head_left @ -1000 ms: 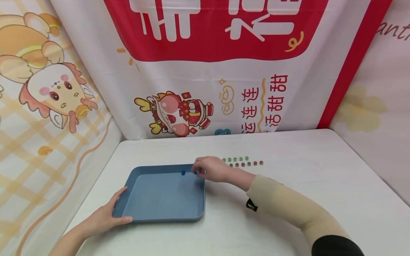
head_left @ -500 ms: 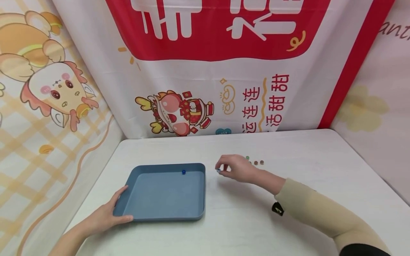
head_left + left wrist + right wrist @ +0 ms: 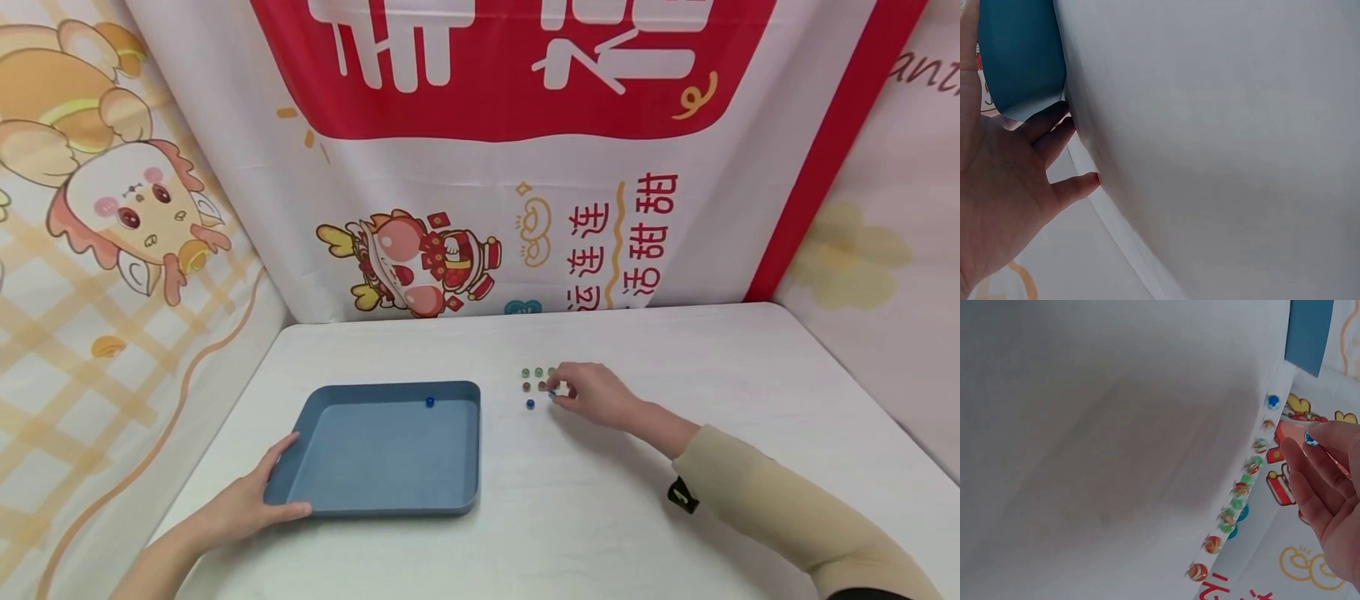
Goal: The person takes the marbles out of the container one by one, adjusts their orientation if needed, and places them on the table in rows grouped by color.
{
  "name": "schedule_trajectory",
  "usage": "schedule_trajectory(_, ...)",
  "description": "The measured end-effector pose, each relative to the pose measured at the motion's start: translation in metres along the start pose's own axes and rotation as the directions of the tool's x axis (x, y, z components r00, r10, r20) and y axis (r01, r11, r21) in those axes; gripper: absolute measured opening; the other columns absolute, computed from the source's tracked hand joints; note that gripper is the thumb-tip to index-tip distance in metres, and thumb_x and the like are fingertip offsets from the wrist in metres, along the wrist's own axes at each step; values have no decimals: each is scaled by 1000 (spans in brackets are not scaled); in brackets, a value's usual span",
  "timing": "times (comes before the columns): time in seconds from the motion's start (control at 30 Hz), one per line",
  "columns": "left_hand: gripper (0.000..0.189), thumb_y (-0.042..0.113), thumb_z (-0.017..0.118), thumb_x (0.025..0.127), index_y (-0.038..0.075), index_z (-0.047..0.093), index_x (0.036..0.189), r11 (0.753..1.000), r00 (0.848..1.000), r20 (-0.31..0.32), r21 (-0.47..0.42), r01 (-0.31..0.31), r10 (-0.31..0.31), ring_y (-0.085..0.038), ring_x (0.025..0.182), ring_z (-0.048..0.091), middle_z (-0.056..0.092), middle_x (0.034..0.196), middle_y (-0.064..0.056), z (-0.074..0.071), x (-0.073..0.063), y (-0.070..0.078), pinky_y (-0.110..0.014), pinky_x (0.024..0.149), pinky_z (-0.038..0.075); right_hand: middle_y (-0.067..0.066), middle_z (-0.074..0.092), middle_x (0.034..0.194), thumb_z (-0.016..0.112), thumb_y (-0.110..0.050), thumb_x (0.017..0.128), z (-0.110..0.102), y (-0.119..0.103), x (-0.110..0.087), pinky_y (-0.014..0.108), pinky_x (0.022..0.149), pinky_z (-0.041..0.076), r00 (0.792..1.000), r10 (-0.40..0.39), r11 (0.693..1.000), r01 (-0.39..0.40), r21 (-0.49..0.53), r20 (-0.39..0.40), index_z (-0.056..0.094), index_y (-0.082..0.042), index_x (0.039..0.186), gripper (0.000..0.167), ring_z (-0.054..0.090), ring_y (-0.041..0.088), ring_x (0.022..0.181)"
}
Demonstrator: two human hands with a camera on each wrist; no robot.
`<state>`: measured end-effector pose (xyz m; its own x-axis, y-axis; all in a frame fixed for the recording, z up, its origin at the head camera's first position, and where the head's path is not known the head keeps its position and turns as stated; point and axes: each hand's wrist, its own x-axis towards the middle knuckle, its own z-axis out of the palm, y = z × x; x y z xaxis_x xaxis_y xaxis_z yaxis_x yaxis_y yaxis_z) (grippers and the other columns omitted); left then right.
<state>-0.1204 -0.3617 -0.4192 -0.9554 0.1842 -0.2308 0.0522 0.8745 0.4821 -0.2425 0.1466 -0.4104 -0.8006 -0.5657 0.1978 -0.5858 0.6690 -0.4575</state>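
My left hand [image 3: 238,507] lies against the near left corner of a blue-grey tray [image 3: 390,458], thumb along the near side and straight fingers along the left side. The left wrist view shows these fingertips [image 3: 1054,140] low beside the tray wall. Inside the tray, near its far wall, sits one dark blue marble [image 3: 430,402]. My right hand [image 3: 596,396] pinches another blue marble [image 3: 1311,437] between thumb and finger, just above the table. A third blue marble [image 3: 530,404] rests on the table to the left of that hand. My right hand partly hides the marble rows in the head view.
Beyond the right hand lie a row of green marbles [image 3: 538,372] and a row of reddish-brown marbles [image 3: 527,387]. The white table [image 3: 600,517] meets a printed cloth backdrop [image 3: 465,183] at the back. A patterned cloth [image 3: 112,375] hangs on the left.
My right hand has moved right, from over the tray's far right corner to beside the marble rows. A blue marble now lies on the table. The left hand and tray stay put.
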Motion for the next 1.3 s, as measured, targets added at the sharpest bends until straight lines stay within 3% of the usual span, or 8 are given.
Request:
schedule_trajectory(0.23, 109, 47, 76, 81, 8, 7, 154, 1000, 1000, 1, -3, -6, 6, -60, 116, 45, 22, 144, -44, 0, 0, 0, -62, 87, 41, -2, 69, 96, 77, -8, 84, 5, 12, 5, 28, 69, 49, 999, 8, 999, -7, -32, 44, 72, -9, 102, 19, 60, 13, 76)
schedule_trajectory(0.5, 110, 49, 76, 80, 7, 6, 154, 1000, 1000, -4, 13, 6, -6, -60, 117, 44, 22, 144, -45, -1, 1, 0, -63, 88, 40, -1, 70, 103, 74, -9, 87, 11, 13, 14, 35, 81, 51, 992, 26, 1000, -24, -19, 125, 73, -11, 104, 18, 65, 16, 92)
schedule_trajectory(0.7, 110, 48, 76, 80, 7, 6, 154, 1000, 1000, -2, 7, 6, -5, -61, 118, 43, 21, 144, -45, -1, 0, 0, -63, 88, 40, -1, 70, 103, 74, -10, 86, 15, 14, 17, 36, 79, 50, 991, 23, 999, -18, -43, 130, 73, -13, 101, 15, 63, 15, 88)
schedule_trajectory(0.93, 110, 48, 77, 79, 6, 7, 153, 1000, 1000, -6, 5, 4, -4, -60, 118, 43, 22, 143, -45, -1, 1, 0, -63, 88, 40, -3, 71, 102, 75, -12, 86, 21, 18, 19, 41, 88, 48, 992, 15, 997, -5, -78, 127, 74, -16, 99, 14, 64, 16, 96)
schedule_trajectory(1.13, 109, 48, 77, 80, 6, 7, 153, 1000, 1000, -7, 9, 4, -4, -60, 117, 44, 23, 143, -46, 0, 1, 0, -63, 88, 40, -5, 70, 97, 75, -12, 86, 23, 18, 21, 43, 91, 46, 992, -1, 994, 15, -104, 127, 73, -15, 98, 13, 63, 15, 91)
schedule_trajectory(1.3, 109, 48, 77, 80, 6, 7, 153, 1000, 1000, -8, 11, 7, -7, -61, 116, 44, 23, 142, -46, 0, 0, 0, -63, 88, 40, -4, 70, 100, 74, -12, 86, 19, 16, 20, 43, 90, 46, 991, 35, 996, -24, -85, 126, 73, -14, 102, 16, 63, 17, 96)
